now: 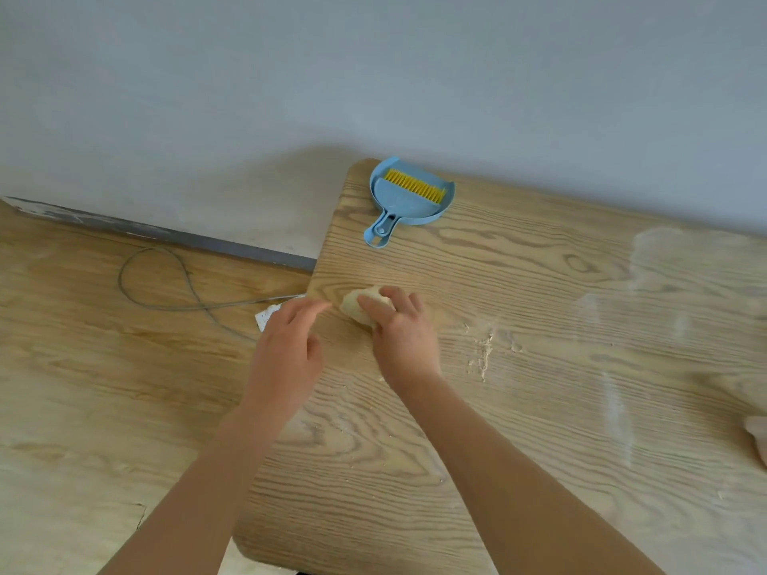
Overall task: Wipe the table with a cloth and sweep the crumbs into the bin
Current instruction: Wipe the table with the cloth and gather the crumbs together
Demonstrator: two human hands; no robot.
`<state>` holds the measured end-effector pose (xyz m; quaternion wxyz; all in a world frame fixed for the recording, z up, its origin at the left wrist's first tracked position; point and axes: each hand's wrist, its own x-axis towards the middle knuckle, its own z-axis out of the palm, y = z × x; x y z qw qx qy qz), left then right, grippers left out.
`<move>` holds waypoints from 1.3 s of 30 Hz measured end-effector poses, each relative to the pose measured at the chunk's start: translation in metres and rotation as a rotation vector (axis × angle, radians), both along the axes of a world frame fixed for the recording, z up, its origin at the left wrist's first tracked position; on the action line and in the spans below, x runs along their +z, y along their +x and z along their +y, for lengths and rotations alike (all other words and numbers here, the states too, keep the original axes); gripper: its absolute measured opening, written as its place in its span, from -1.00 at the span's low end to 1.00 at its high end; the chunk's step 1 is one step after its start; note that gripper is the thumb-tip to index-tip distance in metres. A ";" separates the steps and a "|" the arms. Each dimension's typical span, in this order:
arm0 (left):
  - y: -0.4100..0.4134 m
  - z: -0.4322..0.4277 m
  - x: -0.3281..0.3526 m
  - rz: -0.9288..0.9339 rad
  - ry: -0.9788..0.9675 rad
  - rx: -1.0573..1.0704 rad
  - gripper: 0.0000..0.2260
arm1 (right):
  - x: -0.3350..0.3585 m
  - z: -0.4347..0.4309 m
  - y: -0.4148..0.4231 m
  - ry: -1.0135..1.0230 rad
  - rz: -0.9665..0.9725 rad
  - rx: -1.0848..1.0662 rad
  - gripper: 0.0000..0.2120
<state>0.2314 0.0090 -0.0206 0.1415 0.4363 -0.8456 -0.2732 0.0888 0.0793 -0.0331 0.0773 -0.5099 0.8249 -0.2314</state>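
Gripping a crumpled pale-yellow cloth [357,307] near the left edge of the wood-grain table [539,408], right hand [404,338] curled over it. Hovering beside it with the left hand [286,350], fingers straight, slightly apart. Near the cloth, on its right, a line of pale crumbs [483,352].

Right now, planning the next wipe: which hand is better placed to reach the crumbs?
Right. The right hand grips the cloth, and the crumbs lie just to its right; the left hand is empty, farther off.
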 end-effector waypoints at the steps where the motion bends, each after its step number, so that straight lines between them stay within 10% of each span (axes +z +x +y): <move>1: 0.000 0.001 0.000 -0.009 -0.005 0.001 -0.57 | -0.004 -0.005 0.000 0.086 -0.002 0.067 -0.52; 17: 0.022 0.009 -0.001 -0.015 0.027 0.050 -0.53 | -0.017 0.077 -0.077 -0.023 -0.004 -0.350 -0.68; 29: 0.058 0.015 -0.001 0.009 -0.020 0.188 -0.45 | -0.017 -0.009 0.090 0.177 0.039 0.322 -0.54; 39: 0.051 0.026 -0.010 -0.001 0.000 0.125 -0.47 | -0.032 0.064 -0.011 0.066 0.108 -0.100 -0.60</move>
